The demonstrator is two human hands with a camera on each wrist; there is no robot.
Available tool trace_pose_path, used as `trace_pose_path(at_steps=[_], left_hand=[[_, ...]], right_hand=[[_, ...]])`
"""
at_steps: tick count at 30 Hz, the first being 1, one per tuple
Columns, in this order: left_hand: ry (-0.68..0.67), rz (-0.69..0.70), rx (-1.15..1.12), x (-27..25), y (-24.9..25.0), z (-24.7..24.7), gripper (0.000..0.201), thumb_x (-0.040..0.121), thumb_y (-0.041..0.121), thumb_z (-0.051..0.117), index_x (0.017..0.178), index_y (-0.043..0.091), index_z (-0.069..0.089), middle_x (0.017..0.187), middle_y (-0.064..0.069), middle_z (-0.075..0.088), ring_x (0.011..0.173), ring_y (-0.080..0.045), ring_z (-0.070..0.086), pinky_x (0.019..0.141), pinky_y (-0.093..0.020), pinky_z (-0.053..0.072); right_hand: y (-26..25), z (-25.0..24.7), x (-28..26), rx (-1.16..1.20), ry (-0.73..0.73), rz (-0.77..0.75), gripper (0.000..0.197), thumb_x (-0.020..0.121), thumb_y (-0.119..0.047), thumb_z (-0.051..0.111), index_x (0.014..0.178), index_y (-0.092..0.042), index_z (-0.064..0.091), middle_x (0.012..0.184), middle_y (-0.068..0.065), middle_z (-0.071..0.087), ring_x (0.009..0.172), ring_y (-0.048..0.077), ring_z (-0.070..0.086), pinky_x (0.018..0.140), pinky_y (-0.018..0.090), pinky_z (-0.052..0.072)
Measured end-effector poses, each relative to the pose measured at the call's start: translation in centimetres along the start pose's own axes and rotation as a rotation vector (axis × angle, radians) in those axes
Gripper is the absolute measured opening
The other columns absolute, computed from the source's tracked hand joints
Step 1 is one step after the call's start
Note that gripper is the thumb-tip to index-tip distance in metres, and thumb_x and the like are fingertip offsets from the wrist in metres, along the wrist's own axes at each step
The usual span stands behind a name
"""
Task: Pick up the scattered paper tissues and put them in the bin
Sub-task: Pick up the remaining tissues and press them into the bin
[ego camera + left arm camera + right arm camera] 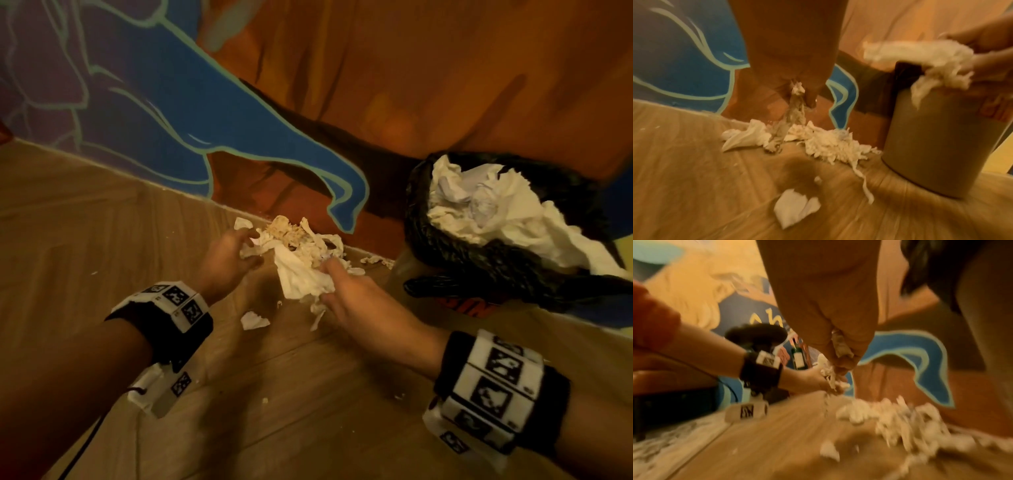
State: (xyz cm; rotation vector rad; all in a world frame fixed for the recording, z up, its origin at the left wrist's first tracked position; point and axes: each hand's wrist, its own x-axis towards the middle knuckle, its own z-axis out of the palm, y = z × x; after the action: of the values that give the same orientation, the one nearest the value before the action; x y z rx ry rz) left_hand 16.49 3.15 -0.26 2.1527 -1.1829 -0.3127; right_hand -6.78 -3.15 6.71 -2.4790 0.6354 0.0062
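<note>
L hand (228, 257): fingers curled, pinching the far-left end of the tissue clump (298, 255); strands hang from between thumb + fingers down to the floor (L wrist view).
R hand (356, 294): fingers clenched round the near-right part of the same clump; paper bunched between thumb + fingers, a wad sticks out past the fingertips.
Clump pos: stretched between the 2 hands, partly off the wood floor (102, 240), close to the floor's far edge where it meets the painted wall (164, 113).
Loose bits: 1 torn scrap (254, 320) on the floor just near-side of the hands, not touched; small shreds (376, 261) along the wall edge betw clump + bin; a shredded pile (835, 147) under the L hand, next to the bin base.
Bin (507, 274): R of the hands, against the wall, black liner; white tissues (496, 212) heaped inside, some draped over the near rim.
R wrist view: heavy blur, detail n/a beyond grip + shreds on floor.
Wrists: marker bands (493, 387) on both.
</note>
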Motion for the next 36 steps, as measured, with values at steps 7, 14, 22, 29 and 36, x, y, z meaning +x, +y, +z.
trace_pose_path(at_steps=[7, 14, 22, 29, 36], left_hand=[[0.097, 0.192, -0.202, 0.3, 7.9, -0.5, 0.014, 0.089, 0.012, 0.063, 0.101, 0.015, 0.069, 0.091, 0.000, 0.070, 0.080, -0.013, 0.067, 0.068, -0.023, 0.054], [0.185, 0.430, -0.460, 0.4, 18.7, -0.4, 0.019, 0.083, 0.022, 0.072, 0.101, 0.016, 0.071, 0.094, 0.008, 0.069, 0.090, -0.001, 0.064, 0.082, -0.031, 0.054], [0.202, 0.609, -0.514, 1.0, 26.5, 1.8, 0.031, 0.077, 0.029, 0.077, 0.101, 0.022, 0.059, 0.098, 0.005, 0.055, 0.085, -0.011, 0.056, 0.074, -0.023, 0.050], [-0.132, 0.640, 0.014, 1.6, 27.2, 5.2, 0.014, 0.086, 0.029, 0.067, 0.090, 0.016, 0.071, 0.082, 0.002, 0.071, 0.076, -0.010, 0.064, 0.077, -0.033, 0.053], [-0.379, 0.700, 0.319, 2.7, 28.0, 4.5, 0.021, 0.091, 0.028, 0.060, 0.102, 0.016, 0.073, 0.097, 0.001, 0.072, 0.086, -0.015, 0.063, 0.078, -0.029, 0.047]], right_hand=[[-1.7, -9.8, -3.2, -0.219, 0.276, -0.114, 0.019, 0.099, -0.011, 0.043, 0.115, -0.015, 0.051, 0.091, 0.002, 0.058, 0.078, 0.017, 0.057, 0.057, 0.029, 0.040], [5.3, -16.5, -6.4, -0.489, 0.466, 0.127, 0.011, 0.091, -0.008, 0.054, 0.081, -0.002, 0.055, 0.067, 0.004, 0.047, 0.064, 0.025, 0.044, 0.057, 0.037, 0.025], [9.9, -16.9, -7.2, -0.585, 0.266, 0.255, 0.028, 0.086, -0.023, 0.067, 0.064, -0.009, 0.055, 0.073, 0.003, 0.041, 0.066, 0.020, 0.038, 0.060, 0.036, 0.031], [9.0, -17.9, -7.3, -0.195, -0.035, 0.392, 0.054, 0.099, -0.045, 0.039, 0.062, -0.013, 0.062, 0.046, -0.005, 0.056, 0.039, 0.004, 0.048, 0.050, 0.021, 0.041], [9.1, -17.0, -6.4, -0.381, 0.048, 0.379, 0.030, 0.087, -0.009, 0.061, 0.060, -0.021, 0.054, 0.065, -0.009, 0.054, 0.057, 0.004, 0.048, 0.048, 0.017, 0.032]])
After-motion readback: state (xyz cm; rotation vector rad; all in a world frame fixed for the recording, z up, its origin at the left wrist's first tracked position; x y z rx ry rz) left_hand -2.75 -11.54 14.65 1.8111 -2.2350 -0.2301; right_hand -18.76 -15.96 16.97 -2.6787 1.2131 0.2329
